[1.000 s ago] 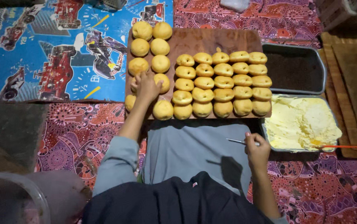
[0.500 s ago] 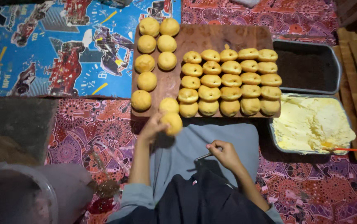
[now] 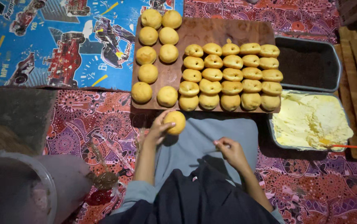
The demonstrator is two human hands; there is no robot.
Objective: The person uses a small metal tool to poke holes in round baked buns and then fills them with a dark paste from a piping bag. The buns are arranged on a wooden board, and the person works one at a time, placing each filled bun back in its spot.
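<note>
My left hand holds a round yellow bun just below the front edge of a brown wooden board. The board carries several round buns on its left side and several rows of split buns on its right side. My right hand rests over my lap, its fingers closed on a thin pale stick whose tip barely shows. A grey cloth covers my lap under both hands.
A grey tray of pale yellow cream with an orange-handled tool lies at the right. Behind it is a tray of dark brown filling. A piping bag with brown filling and a plastic container sit at the lower left.
My left hand lifted one round bun off the board and drew it back toward my lap. My right hand moved left from beside the cream tray to my lap.
</note>
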